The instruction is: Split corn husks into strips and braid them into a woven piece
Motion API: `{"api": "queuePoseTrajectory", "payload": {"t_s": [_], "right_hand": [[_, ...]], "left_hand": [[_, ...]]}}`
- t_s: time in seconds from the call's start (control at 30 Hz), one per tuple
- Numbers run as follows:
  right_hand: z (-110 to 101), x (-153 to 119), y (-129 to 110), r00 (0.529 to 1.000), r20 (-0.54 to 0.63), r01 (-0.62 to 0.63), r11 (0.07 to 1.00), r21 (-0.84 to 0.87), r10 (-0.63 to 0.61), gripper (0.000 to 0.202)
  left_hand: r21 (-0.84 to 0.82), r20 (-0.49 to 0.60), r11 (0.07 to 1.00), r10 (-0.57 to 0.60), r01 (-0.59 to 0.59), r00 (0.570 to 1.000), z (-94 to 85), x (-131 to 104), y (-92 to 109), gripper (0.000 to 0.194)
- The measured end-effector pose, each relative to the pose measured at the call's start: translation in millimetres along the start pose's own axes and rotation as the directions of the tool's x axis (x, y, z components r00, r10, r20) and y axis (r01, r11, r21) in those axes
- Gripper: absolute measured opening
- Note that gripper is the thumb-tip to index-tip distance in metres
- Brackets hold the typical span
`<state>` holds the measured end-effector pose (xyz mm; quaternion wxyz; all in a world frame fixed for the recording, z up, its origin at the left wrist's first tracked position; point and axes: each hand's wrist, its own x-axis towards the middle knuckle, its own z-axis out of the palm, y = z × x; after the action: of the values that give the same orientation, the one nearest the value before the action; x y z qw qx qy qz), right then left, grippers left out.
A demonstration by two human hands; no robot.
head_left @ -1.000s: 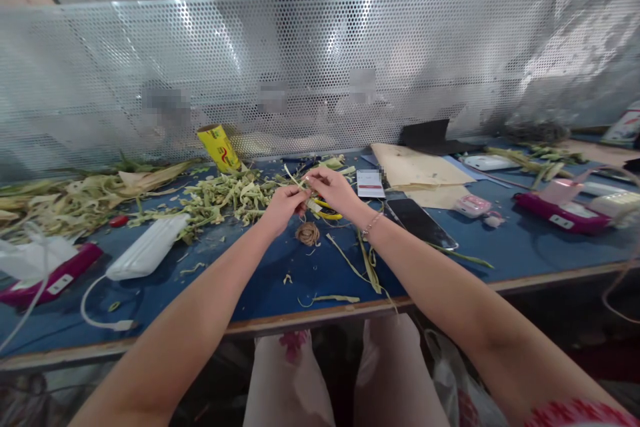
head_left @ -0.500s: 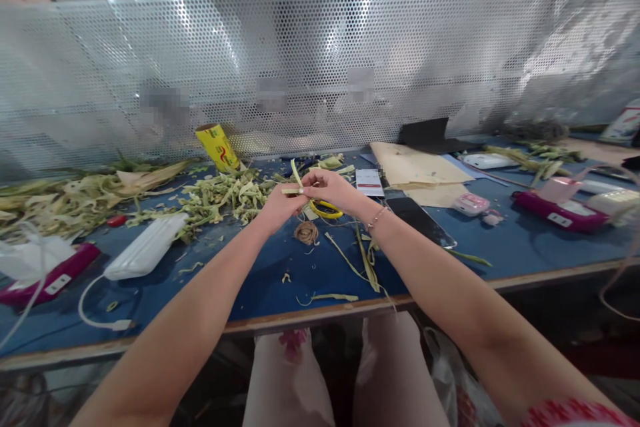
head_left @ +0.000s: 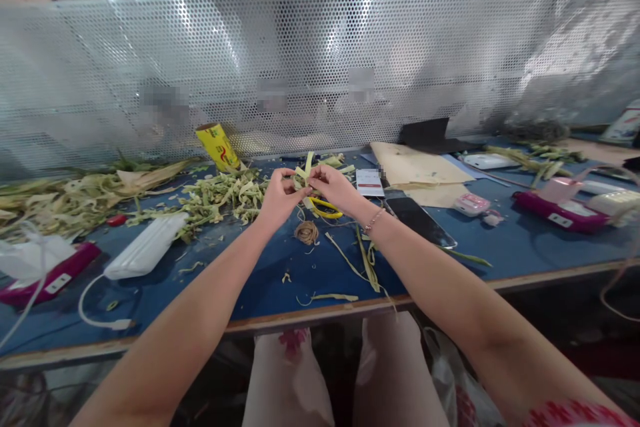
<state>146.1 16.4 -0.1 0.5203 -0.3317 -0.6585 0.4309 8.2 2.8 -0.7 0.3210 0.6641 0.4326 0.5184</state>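
Observation:
A pale green strip of dried leaf stands up between my hands, above the middle of the blue table. My left hand pinches its lower part from the left, thumb and fingertips together. From the right, my right hand grips the same strip, its fingertips close to the left thumb. Just below the hands lie yellow-handled scissors, partly hidden, and a coil of brown twine. A heap of knotted green leaf pieces is left of my left hand.
The blue table also holds a white power bank, a yellow tube, a dark phone, brown paper and loose leaf strips. Purple power strips lie at both sides. A perforated metal screen rises behind.
Both hands have shifted slightly, and my left hand's fingers have risen and spread a little. The strip now stands more upright, with a folded part showing between the hands.

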Motion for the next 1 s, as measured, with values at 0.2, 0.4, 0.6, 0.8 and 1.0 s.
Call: {"api": "queuePoseTrajectory", "payload": {"t_s": [0.2, 0.4, 0.6, 0.8, 1.0], "right_hand": [[1.6, 3.1, 5.9, 0.998, -0.044, -0.037, 0.996, 0.077, 0.04, 0.009], [5.2, 1.1, 10.0, 0.998, -0.06, -0.008, 0.998, 0.068, 0.012, 0.007], [5.3, 0.8, 12.0, 0.998, -0.066, 0.013, 0.999, -0.041, -0.016, 0.016], [6.9, -0.8, 5.1, 0.993, -0.056, -0.097, 0.988, 0.119, 0.104, 0.018], [4.8, -0.5, 6.5, 0.996, -0.032, -0.07, 0.974, 0.215, 0.079, 0.019]], "left_hand": [[0.023, -0.04, 1.0, 0.012, -0.011, 0.999, 0.5, 2.4, -4.5, 0.027], [-0.065, -0.011, 0.998, -0.001, 0.001, 1.0, 4.9, 0.3, -8.3, 0.023], [-0.175, 0.033, 0.983, -0.043, 0.048, 0.999, 9.4, -2.3, -6.0, 0.025], [-0.431, 0.011, 0.877, -0.228, 0.211, 0.974, 9.9, -3.1, -0.5, 0.025], [-0.466, 0.007, 0.858, -0.239, 0.215, 0.971, 9.8, -2.7, 0.8, 0.031]]}}
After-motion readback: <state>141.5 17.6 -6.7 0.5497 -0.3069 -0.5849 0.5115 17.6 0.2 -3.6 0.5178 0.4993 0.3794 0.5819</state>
